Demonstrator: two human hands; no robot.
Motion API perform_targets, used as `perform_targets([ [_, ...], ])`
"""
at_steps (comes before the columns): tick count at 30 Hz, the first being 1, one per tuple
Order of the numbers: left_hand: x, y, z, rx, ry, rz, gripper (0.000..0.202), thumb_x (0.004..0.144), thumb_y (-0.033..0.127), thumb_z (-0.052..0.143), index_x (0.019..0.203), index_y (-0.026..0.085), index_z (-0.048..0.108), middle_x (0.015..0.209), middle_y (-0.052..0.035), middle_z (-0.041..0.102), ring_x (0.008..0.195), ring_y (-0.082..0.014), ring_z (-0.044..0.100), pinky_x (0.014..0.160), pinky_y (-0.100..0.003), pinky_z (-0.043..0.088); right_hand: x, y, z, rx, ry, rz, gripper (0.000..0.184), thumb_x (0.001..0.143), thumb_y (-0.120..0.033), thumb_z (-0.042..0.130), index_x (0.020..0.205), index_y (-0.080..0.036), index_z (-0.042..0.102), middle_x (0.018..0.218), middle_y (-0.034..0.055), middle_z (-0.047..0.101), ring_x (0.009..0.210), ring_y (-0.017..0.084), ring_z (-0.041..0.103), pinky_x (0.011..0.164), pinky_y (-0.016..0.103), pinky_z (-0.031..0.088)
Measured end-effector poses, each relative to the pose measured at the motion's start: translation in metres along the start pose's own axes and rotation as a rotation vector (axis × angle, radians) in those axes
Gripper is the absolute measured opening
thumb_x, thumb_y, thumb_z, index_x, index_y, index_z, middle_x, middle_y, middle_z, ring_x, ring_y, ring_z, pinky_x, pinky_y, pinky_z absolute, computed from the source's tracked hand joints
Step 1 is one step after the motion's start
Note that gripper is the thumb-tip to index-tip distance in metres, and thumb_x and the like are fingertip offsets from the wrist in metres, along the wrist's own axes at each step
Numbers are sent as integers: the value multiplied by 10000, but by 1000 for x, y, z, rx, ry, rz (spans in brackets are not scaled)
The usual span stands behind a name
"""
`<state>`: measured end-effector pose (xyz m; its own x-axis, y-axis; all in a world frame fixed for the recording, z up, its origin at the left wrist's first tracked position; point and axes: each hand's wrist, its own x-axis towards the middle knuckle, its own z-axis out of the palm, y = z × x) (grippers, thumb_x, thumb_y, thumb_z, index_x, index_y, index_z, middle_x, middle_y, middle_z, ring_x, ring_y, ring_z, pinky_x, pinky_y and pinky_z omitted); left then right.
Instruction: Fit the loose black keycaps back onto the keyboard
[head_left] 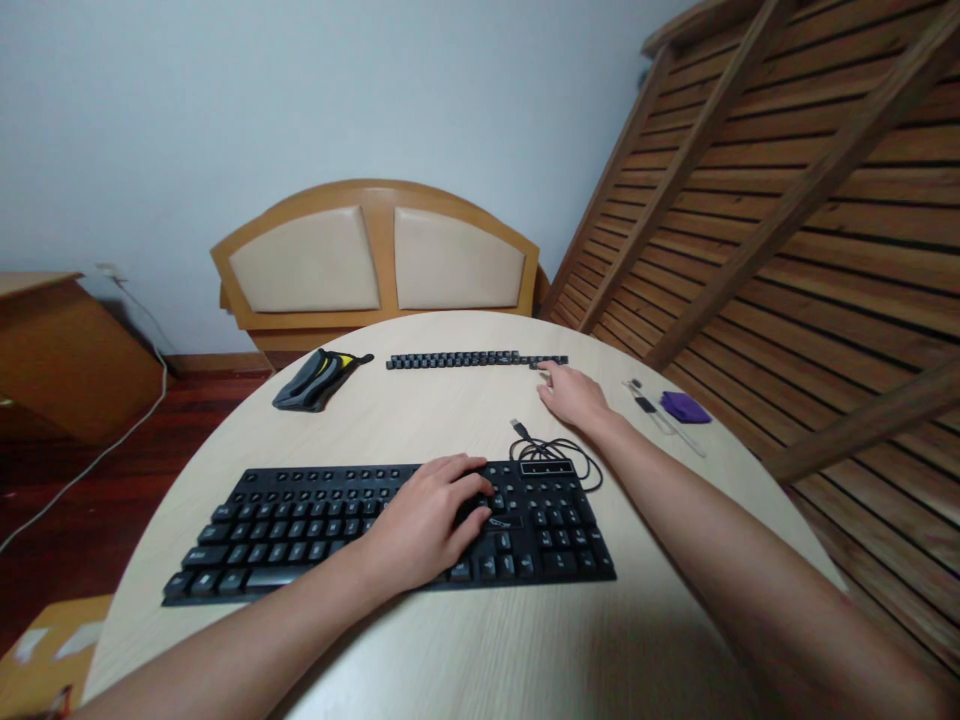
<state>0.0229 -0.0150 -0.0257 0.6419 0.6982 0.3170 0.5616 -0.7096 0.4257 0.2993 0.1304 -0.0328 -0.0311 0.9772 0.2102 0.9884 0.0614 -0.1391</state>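
A black full-size keyboard (559, 562) lies across the near half of the round table. My left hand (429, 515) rests palm down on its right-middle keys, fingers and thumb apart; the keys beneath it are hidden. Farther back, small black keycaps (450, 360) stand lined up in close rows. My right hand (571, 393) reaches to the right end of those rows. Its index finger touches a keycap there, with the thumb apart below. Behind the keyboard's top right corner is a coiled black cable (551, 447) with a USB plug (519, 430).
On the table's left lies a dark grey and yellow cloth item (319, 380). To the right are a purple cloth (685, 407) and a thin wire tool (679, 430). A padded wooden headboard (390, 230) stands behind the round table (420, 425); wooden slats (787, 200) lean on the right.
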Motion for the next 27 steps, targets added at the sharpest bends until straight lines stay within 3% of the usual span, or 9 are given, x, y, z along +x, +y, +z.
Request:
perform_targets([
  [5, 1, 0, -1, -9, -10, -5, 154, 945, 218, 564, 1072, 206, 651, 1329, -90, 605, 1230, -260, 571, 1057, -472, 468, 20, -5, 7, -62, -15, 24, 517, 948, -292, 474, 1454, -187, 466, 1302, 178, 622, 1149, 322, 595, 931, 411, 462],
  [10, 1, 1, -2, -12, -18, -14, 153, 950, 224, 560, 1071, 204, 652, 1322, -93, 610, 1232, -260, 570, 1063, -471, 461, 26, -10, 11, -83, -18, 40, 454, 959, -285, 448, 1389, -175, 543, 1286, 184, 619, 1148, 323, 591, 924, 408, 466],
  [27, 0, 1, -1, 11, 5, 5, 145, 953, 228, 561, 1060, 202, 655, 1318, -98, 621, 1212, -271, 592, 1035, -491, 490, -24, 2, -13, 63, -5, -52, 123, 928, -242, 574, 1014, -201, 651, 1116, 90, 697, 1018, 242, 637, 810, 322, 461],
])
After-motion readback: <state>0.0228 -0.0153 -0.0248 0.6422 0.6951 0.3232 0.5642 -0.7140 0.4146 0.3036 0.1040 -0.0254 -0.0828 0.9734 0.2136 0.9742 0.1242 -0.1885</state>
